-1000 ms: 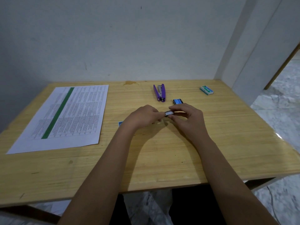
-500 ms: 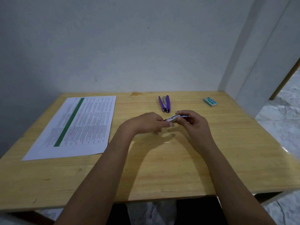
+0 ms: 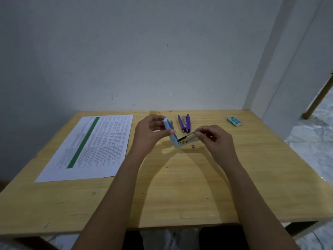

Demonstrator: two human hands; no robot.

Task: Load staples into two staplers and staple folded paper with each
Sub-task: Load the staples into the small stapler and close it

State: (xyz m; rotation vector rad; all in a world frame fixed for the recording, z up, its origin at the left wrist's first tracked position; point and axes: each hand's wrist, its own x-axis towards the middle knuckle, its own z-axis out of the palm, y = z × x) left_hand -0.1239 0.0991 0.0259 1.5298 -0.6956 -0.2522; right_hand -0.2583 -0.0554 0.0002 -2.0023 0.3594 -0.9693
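Note:
A light blue stapler [image 3: 172,134] is held open above the middle of the wooden table [image 3: 180,186]. My left hand [image 3: 150,131] grips its blue top cover, which is swung up. My right hand [image 3: 215,137] pinches the metal staple channel [image 3: 187,138] at its right end. A small dark piece [image 3: 193,145] lies on the table just below the stapler. A purple stapler [image 3: 184,123] lies open on the table behind my hands. The printed paper [image 3: 90,147] with a green stripe lies flat at the left.
A small green and white staple box [image 3: 234,121] sits near the table's far right corner. A grey wall runs along the table's back edge, and a white wall panel stands at the right. Marble floor shows to the right of the table.
My hands have lifted and moved apart, and the blue stapler's cover has swung open. The head camera has tilted up, so the table sits lower in view.

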